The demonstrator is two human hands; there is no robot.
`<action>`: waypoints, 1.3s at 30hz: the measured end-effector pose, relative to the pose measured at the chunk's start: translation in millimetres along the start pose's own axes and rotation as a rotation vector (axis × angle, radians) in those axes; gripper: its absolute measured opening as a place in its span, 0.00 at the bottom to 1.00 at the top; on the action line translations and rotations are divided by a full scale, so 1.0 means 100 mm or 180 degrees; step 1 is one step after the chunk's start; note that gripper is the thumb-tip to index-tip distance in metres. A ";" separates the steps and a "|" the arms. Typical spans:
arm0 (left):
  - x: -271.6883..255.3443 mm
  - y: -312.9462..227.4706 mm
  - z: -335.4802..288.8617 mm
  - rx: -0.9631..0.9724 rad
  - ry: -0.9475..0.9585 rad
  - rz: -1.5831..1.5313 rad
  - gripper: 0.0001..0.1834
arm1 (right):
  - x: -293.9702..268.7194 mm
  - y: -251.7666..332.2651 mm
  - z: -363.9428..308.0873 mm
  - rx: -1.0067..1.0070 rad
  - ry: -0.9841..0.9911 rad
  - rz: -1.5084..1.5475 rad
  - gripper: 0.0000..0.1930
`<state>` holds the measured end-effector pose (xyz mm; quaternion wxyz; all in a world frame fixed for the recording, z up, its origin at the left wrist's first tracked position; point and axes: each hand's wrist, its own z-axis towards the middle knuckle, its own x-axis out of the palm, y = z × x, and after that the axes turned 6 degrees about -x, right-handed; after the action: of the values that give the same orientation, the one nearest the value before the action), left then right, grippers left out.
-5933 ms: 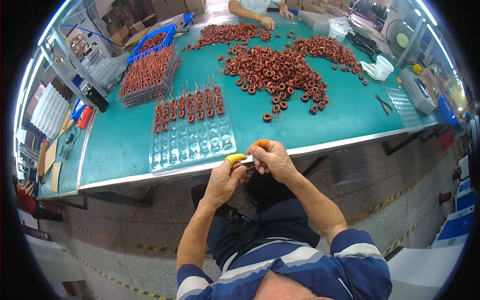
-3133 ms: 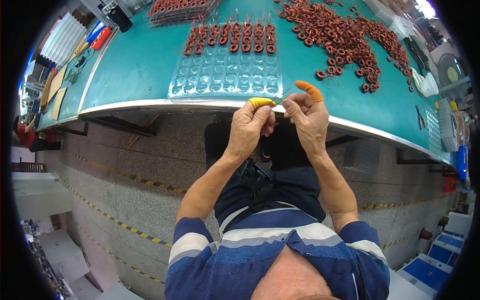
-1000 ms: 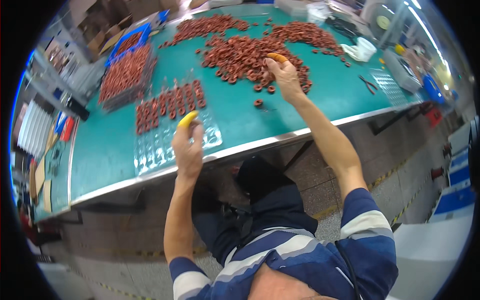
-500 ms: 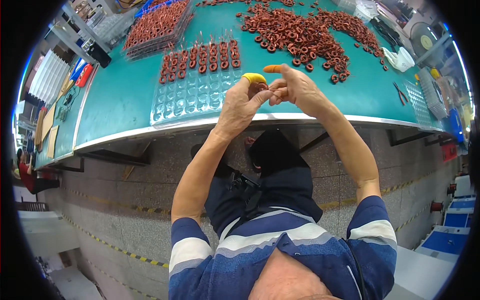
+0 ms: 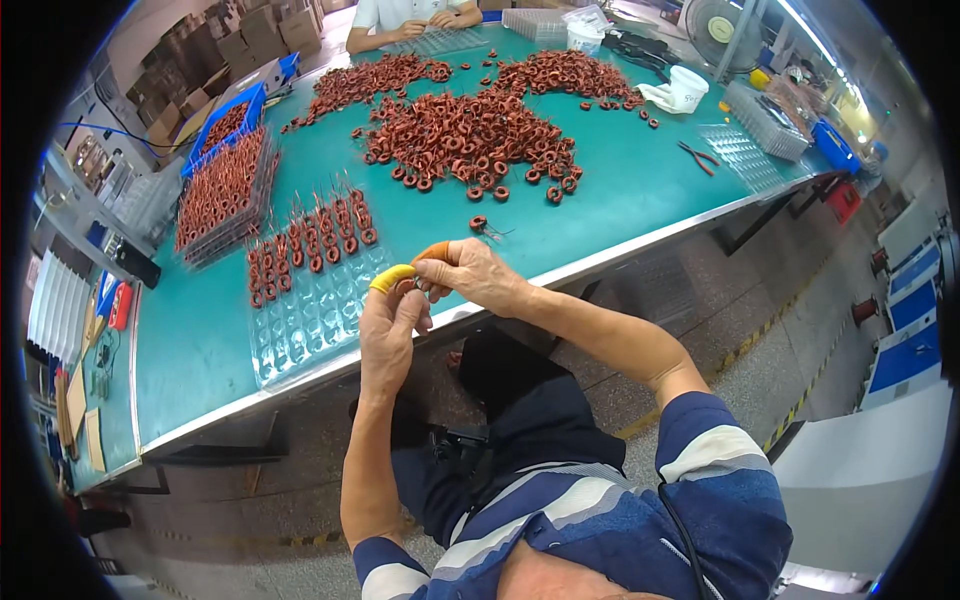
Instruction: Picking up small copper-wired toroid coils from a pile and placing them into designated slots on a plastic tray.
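Note:
Between my two hands, in front of the table's near edge, is a small copper-wound ring coil (image 5: 405, 286), mostly covered by fingers. My left hand (image 5: 386, 322) is closed on it, with a yellow cover on the index finger. My right hand (image 5: 482, 276), an orange cover on its index finger, pinches at the same coil from the right; whether it grips the ring or a wire lead is hidden. Left of my hands lies a clear plastic tray (image 5: 310, 338), its far rows filled with upright ring coils (image 5: 316, 246). One loose coil (image 5: 478, 222) with wire leads lies beyond my right hand.
Large heaps of ring coils (image 5: 470, 140) cover the table's middle. Stacked full trays (image 5: 228, 200) and a blue bin (image 5: 228, 115) stand left. Red-handled pliers (image 5: 698, 158), a white bucket (image 5: 686, 90) and another clear tray (image 5: 742, 158) are right. Across the table sits a person (image 5: 405, 18).
My view has swung, bringing the far table side and the person there into sight. Both hands have stayed together at the coil, and my right index finger has come down beside the left one.

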<state>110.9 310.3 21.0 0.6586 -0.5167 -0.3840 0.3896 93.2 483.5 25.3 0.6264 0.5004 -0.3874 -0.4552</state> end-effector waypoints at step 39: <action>0.19 -0.28 -0.14 -0.0205 -0.1042 -0.0652 0.11 | 0.26 0.12 -0.02 -0.0348 -0.0684 0.1470 0.10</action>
<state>134.7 317.4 48.2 0.6067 -0.4255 -0.5489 0.3868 104.3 459.7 37.1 0.6950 0.3129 -0.5305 -0.3709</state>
